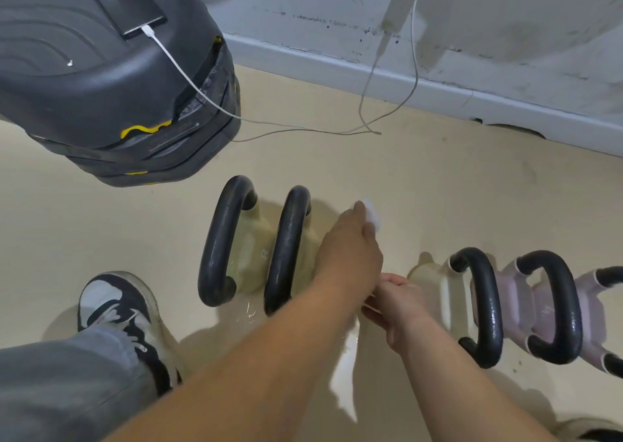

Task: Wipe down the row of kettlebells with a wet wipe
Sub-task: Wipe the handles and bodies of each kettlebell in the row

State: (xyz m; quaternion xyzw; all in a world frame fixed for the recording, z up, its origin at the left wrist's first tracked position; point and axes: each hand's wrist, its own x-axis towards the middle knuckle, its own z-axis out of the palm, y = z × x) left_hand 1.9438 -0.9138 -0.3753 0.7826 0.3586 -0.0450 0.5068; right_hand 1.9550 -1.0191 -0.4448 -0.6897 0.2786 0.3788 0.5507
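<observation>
One black stack of step boards (84,81) fills the upper left, standing on the beige floor (472,189). Five kettlebells with black handles stand in a row across the floor. Two cream ones, the first cream kettlebell (219,239) and the second cream kettlebell (286,246), are close together on the left. After a gap come the third cream kettlebell (485,307), just beside it a lilac kettlebell (556,307), and a fifth kettlebell (606,273), also lilac and cut off by the right edge.

Two bare arms reach in from below. The left hand (350,253) lies over the right flank of the second cream kettlebell and grips one white wet wipe (371,217), which sticks out past the fingertips. The right hand (401,303) has curled fingers in the gap, near the left forearm; whether it holds anything I cannot tell.

One black-and-white shoe (114,307) stands lower left. One dark phone (126,3) lies on the stack with one white cable (188,81) plugged in.
</observation>
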